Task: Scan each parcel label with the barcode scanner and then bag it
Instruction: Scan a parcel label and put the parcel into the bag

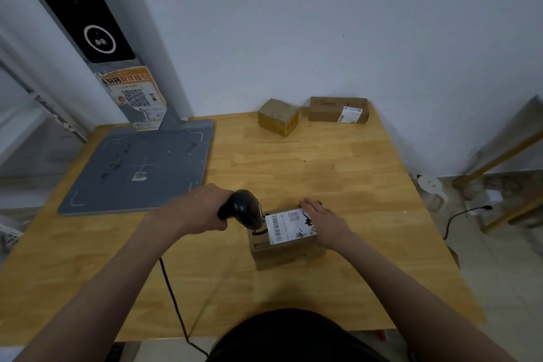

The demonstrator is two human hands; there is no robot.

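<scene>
Two hands share the job: our left hand [196, 209] grips the scanner [245, 209], aiming at the label [289, 226]; our right hand [321, 219], fingers flat, steadies the box [285, 250].

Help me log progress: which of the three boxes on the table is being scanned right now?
The near box, under the barcode scanner with its white label facing up. The right hand steadies it; the other two sit untouched by the wall.

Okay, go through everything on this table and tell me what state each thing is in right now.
Black handheld barcode scanner: gripped by left hand, aimed at label.
Labelled cardboard parcel: label up, steadied by right hand.
Cube-shaped brown box: untouched, at the back.
Flat cardboard box: untouched, by the wall.
</scene>
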